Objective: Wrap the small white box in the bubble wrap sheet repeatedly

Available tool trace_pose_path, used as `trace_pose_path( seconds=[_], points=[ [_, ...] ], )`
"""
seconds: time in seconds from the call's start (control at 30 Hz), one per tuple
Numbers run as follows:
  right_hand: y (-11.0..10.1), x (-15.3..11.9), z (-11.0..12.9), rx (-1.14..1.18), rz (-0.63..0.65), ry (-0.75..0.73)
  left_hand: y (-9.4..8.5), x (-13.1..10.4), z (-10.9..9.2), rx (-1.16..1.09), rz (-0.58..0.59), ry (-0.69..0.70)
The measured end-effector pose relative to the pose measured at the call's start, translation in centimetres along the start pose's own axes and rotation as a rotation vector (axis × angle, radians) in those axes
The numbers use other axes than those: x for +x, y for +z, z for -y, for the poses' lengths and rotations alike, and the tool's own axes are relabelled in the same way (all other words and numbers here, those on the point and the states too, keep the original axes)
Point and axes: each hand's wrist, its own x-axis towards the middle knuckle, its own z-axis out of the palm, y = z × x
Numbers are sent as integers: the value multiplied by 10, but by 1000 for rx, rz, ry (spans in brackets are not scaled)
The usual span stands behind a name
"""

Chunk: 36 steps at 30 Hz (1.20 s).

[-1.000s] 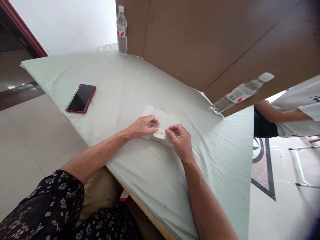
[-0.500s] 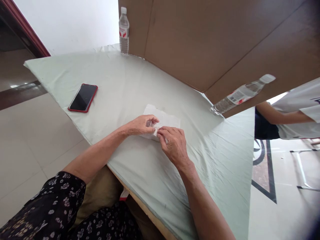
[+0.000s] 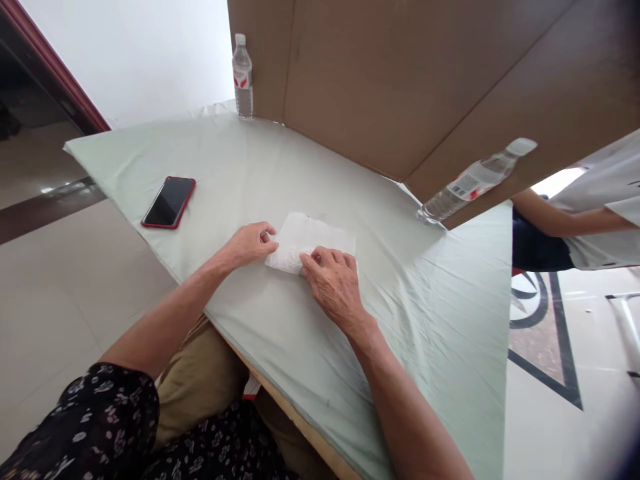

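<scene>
A thin white, slightly translucent sheet [image 3: 313, 232] lies on the cloth in front of me, its near edge crumpled; whether it is paper or plastic I cannot make out. At its left corner is my left hand [image 3: 251, 244], with thumb and forefinger curved apart and the thumb tip by the sheet's edge. My right hand [image 3: 333, 283] rests over the near right part of the sheet. Its thumb and fingertips are drawn together at the crumpled edge, and the hand hides that corner.
A pale green cloth [image 3: 240, 167] covers the table. To the left lies a red-cased phone [image 3: 169, 202]. One water bottle [image 3: 243, 80] stands at the back, another bottle [image 3: 475, 181] stands at the right, both against a brown cardboard panel [image 3: 370, 80]. Beyond it shows a person's arm [image 3: 560, 217].
My left hand has moved left, away from the right hand, to the sheet's left corner. The right hand has shifted slightly left. More of the sheet lies uncovered, and the view has shifted a little.
</scene>
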Motion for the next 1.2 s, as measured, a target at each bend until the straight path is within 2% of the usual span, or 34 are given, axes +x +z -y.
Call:
trace_pose_path(
  seconds=[0.07, 0.2, 0.47, 0.63, 0.87, 1.07, 1.2],
  points=[
    [2, 0, 0, -6, -21, -8, -5, -7, -2, -26, 21, -134],
    [4, 1, 0, -13, -37, -14, -2, -15, -11, -178, 162, -335],
    [8, 2, -1, -8, -37, -10, 25, -11, -33, -481, 93, -510],
    [5, 3, 0, 14, -32, -8, 28, -7, -42, -457, 110, -493],
    [2, 4, 1, 45, -17, 4, 29, 0, -51, -451, 64, -419],
    [-3, 3, -5, 173, -24, 21, 38, 2, -62, -559, 104, -372],
    [-5, 0, -11, 278, -31, 49, 33, -4, -65, -633, 179, -325]
  ],
)
